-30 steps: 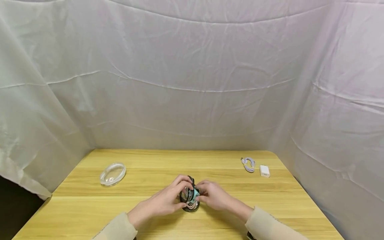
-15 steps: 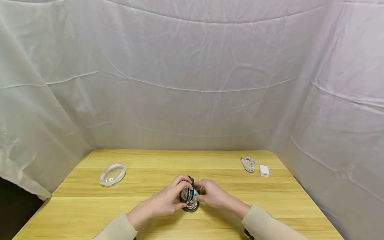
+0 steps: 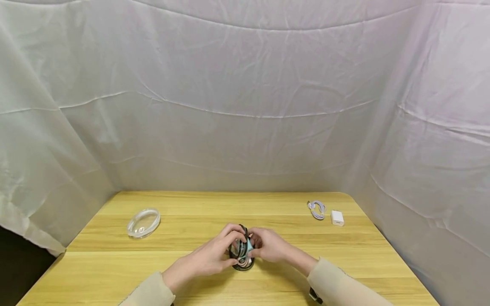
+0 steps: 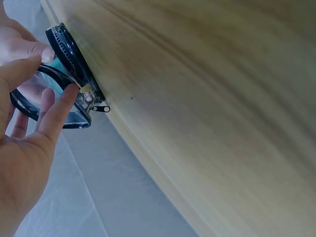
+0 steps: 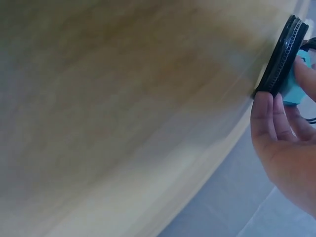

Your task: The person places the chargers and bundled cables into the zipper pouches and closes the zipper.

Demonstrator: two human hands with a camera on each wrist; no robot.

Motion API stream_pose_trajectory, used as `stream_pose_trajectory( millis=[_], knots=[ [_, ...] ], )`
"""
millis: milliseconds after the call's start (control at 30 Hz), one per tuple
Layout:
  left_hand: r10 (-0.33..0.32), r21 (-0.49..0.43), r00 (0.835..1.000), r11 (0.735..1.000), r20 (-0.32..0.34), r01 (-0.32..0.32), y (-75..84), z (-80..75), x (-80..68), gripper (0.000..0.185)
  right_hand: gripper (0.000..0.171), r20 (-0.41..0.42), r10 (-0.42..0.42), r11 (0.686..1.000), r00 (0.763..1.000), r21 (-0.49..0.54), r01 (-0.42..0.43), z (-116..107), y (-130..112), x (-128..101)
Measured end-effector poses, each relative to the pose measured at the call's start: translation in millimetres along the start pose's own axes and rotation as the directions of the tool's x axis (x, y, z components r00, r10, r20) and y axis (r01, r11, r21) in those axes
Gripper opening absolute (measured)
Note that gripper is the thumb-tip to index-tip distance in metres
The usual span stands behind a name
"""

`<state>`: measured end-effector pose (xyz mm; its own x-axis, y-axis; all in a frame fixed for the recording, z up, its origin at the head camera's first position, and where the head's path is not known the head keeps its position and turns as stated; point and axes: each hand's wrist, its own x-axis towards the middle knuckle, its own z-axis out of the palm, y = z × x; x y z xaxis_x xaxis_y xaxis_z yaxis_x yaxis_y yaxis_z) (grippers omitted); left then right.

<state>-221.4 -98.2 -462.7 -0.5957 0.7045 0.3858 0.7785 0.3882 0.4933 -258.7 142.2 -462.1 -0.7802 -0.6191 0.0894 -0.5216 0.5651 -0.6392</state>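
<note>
Head view: both hands meet at the near centre of the wooden surface (image 3: 191,221), around a small round zip case (image 3: 241,255) with a clear wall and black zipper rims, which stands on the surface between them. The left hand (image 3: 212,255) has its fingers curled over the top and left side of the case; the right hand (image 3: 269,247) has its fingers curled against the case's right side, where a teal item (image 3: 249,245) shows. A clear round lid (image 3: 143,222) lies well apart at the left; a coiled white cable (image 3: 317,209) and a white charger (image 3: 337,218) lie just beside each other at the far right. Left wrist view: the left hand (image 4: 24,148) grips the case (image 4: 64,79), fingers (image 4: 57,113) bent around the clear wall, the zipper pull (image 4: 101,108) hanging against the surface (image 4: 207,98). Right wrist view: the right hand (image 5: 286,143) pinches the case's black zipper rim (image 5: 282,54) and the teal item (image 5: 296,84) with curled fingers (image 5: 261,116).
</note>
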Motion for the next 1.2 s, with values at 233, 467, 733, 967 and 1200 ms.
stream_pose_trajectory(
  millis=[233,467,733,967,1200],
  knots=[
    [-0.007,-0.019,1.0,1.0,0.006,0.008,1.3,0.0,0.5,0.051,0.039,-0.024,0.017,1.0,1.0,-0.021,-0.018,0,-3,0],
    [-0.015,-0.013,1.0,1.0,0.013,0.015,2.0,-0.5,1.5,0.05,0.041,-0.023,0.02,1.0,1.0,-0.02,-0.02,1,-4,0],
    [-0.043,0.02,0.999,0.999,0.017,0.042,1.9,0.2,1.5,0.05,0.051,0.015,0.033,0.992,0.999,0.124,-0.034,-7,1,-5],
    [-0.053,0.162,0.999,0.985,0.012,0.05,3.6,-1.1,2.6,0.059,0.044,-0.046,0.037,0.988,0.998,0.155,-0.029,-19,8,-13],
    [-0.002,0.256,0.999,0.967,0.046,-0.01,8.0,1.4,2.7,0.063,0.041,-0.045,0.102,0.977,0.994,0.191,-0.092,-23,14,-21]
  ],
)
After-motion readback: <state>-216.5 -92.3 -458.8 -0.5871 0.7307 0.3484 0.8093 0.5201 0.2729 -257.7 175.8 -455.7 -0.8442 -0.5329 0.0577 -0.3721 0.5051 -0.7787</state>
